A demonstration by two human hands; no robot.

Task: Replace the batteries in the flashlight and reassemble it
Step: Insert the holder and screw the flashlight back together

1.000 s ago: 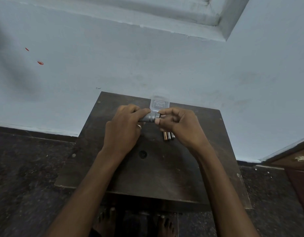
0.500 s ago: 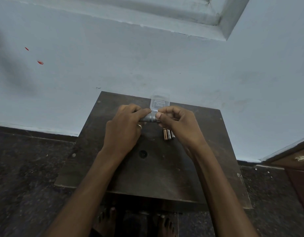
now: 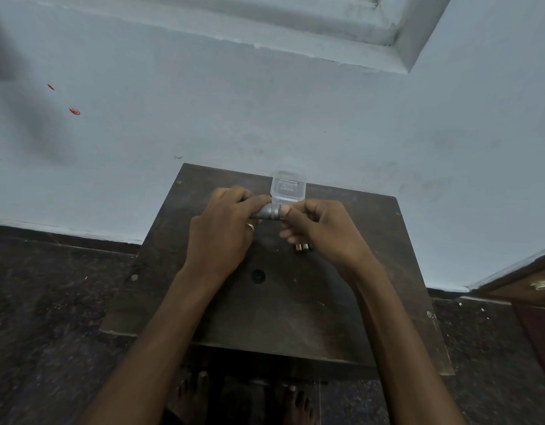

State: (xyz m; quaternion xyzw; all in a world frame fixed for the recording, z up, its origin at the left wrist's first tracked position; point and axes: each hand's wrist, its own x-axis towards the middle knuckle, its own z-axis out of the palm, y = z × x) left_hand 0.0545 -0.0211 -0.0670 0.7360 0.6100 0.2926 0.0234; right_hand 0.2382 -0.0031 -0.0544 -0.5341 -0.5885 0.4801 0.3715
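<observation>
The flashlight is gripped by the left hand; its right end is pinched by the right hand above the table.

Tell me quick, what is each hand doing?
Left hand: closed around the flashlight.
Right hand: fingers pinch the flashlight's end; nothing else held.
</observation>
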